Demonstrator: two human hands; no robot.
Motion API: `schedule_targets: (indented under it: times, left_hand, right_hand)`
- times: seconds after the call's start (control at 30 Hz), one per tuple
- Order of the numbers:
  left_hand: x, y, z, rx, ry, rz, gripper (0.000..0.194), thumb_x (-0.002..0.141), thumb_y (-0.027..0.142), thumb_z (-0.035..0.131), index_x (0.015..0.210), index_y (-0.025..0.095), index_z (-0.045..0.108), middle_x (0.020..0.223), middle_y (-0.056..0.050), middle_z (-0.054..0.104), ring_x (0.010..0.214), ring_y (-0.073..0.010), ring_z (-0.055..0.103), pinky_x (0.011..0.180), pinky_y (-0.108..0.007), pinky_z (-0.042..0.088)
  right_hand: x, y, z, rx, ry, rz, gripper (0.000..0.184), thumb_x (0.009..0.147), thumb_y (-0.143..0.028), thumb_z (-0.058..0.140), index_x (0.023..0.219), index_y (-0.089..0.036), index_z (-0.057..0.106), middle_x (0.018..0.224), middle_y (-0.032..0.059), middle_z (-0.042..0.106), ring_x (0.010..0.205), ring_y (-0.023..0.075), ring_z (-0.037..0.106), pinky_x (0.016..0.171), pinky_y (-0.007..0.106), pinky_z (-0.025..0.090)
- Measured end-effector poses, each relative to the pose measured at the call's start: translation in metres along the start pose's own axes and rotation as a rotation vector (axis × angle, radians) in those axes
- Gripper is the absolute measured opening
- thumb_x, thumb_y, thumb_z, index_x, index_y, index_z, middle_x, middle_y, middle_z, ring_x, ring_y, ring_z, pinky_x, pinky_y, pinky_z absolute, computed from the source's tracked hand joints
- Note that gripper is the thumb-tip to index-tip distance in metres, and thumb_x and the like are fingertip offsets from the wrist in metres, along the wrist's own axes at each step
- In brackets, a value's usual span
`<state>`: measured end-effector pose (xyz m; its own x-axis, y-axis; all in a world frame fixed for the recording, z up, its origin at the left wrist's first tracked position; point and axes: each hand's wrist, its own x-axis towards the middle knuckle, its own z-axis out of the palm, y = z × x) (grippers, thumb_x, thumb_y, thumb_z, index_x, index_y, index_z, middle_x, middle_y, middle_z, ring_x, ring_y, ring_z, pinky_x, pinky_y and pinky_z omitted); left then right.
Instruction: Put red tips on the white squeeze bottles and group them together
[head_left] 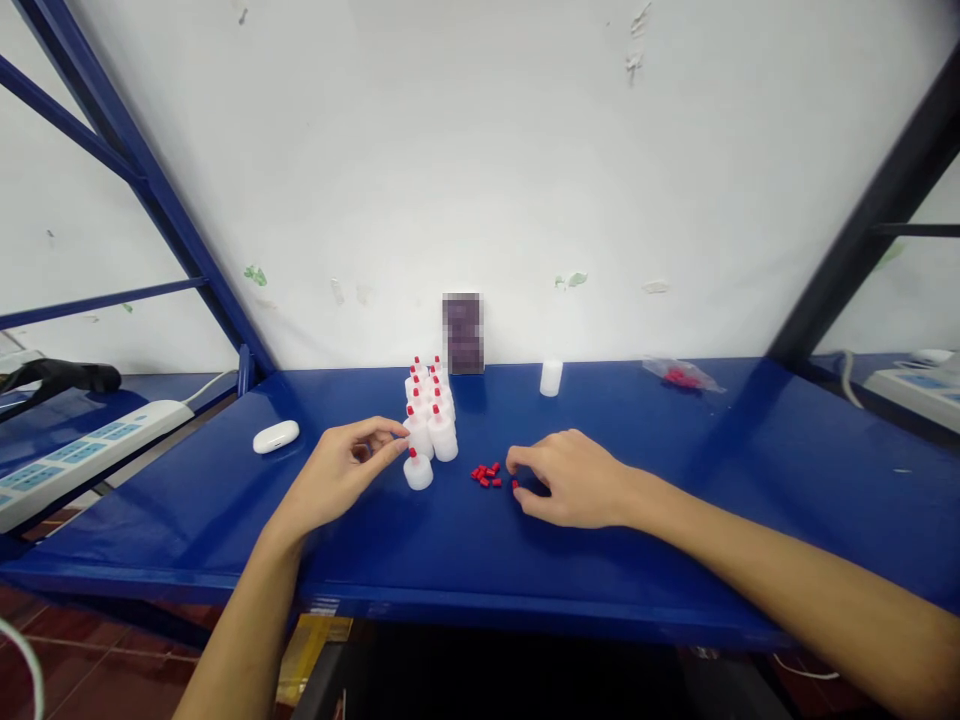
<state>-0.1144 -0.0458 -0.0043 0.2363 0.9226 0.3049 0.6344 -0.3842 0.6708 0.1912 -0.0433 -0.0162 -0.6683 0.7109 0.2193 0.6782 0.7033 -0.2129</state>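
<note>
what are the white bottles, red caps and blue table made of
White bottles: probably matte plastic, milky and faintly translucent. Loose red caps: likely smooth plastic, evenly coloured. Blue table: perhaps painted metal, its glossy surface showing soft reflections.

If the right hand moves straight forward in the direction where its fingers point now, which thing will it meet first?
Probably the small pile of red caps, just beyond the right hand. A separate red cap sits by its thumb; whether they touch is unclear.
</note>
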Motion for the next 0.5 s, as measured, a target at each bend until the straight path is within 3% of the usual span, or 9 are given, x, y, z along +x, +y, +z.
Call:
schedule_targets:
  times: [0.17, 0.3, 0.37, 0.43, 0.5]
  left_hand:
    - [-0.002, 0.008, -0.007, -0.036, 0.127, 0.101, 0.03, 0.092, 0.04, 0.059, 0.075, 0.018, 0.069, 0.069, 0.001, 0.062, 0.067, -0.0129, 0.055, 0.061, -0.024, 0.041]
    - [-0.018, 0.039, -0.006, -0.02, -0.055, 0.269, 0.046, 0.095, 0.034, 0.054, 0.052, 0.019, 0.062, 0.054, 0.002, 0.056, 0.066, -0.0128, 0.054, 0.073, -0.026, 0.042]
    - [-0.029, 0.057, 0.002, 0.069, -0.099, 0.249, 0.034, 0.093, 0.034, 0.06, 0.062, 0.021, 0.069, 0.056, 0.003, 0.057, 0.064, -0.0114, 0.052, 0.07, -0.025, 0.041]
    - [-0.036, 0.07, 0.015, 0.122, -0.107, 0.214, 0.016, 0.091, 0.036, 0.064, 0.094, 0.023, 0.074, 0.057, 0.006, 0.056, 0.058, -0.0097, 0.048, 0.062, -0.022, 0.04]
    - [-0.037, 0.075, 0.03, 0.124, -0.172, 0.2, 0.029, 0.091, 0.035, 0.064, 0.118, 0.026, 0.067, 0.059, 0.008, 0.055, 0.054, -0.0083, 0.045, 0.056, -0.02, 0.038]
  right_hand:
    - [0.002, -0.001, 0.0, -0.16, -0.067, -0.04, 0.018, 0.09, -0.035, 0.051, 0.093, -0.021, 0.062, 0.061, -0.0003, 0.061, 0.05, 0.0137, 0.047, 0.052, 0.027, 0.019]
    - [0.003, -0.003, 0.006, 0.041, -0.006, -0.057, 0.013, 0.092, -0.028, 0.051, 0.093, -0.021, 0.062, 0.055, -0.0047, 0.052, 0.048, 0.0104, 0.041, 0.052, 0.026, 0.021]
    - [0.004, -0.006, 0.007, 0.346, 0.035, 0.008, 0.014, 0.093, -0.032, 0.053, 0.093, -0.02, 0.061, 0.054, -0.0069, 0.048, 0.048, 0.0089, 0.041, 0.053, 0.024, 0.028]
    - [0.005, -0.01, 0.006, 0.741, -0.037, 0.098, 0.022, 0.093, -0.04, 0.055, 0.093, -0.019, 0.06, 0.052, -0.008, 0.048, 0.045, 0.0082, 0.042, 0.05, 0.023, 0.033]
    - [0.005, -0.014, 0.004, 1.063, -0.175, 0.158, 0.03, 0.09, -0.047, 0.06, 0.093, -0.017, 0.061, 0.05, -0.0082, 0.048, 0.041, 0.008, 0.041, 0.043, 0.021, 0.032]
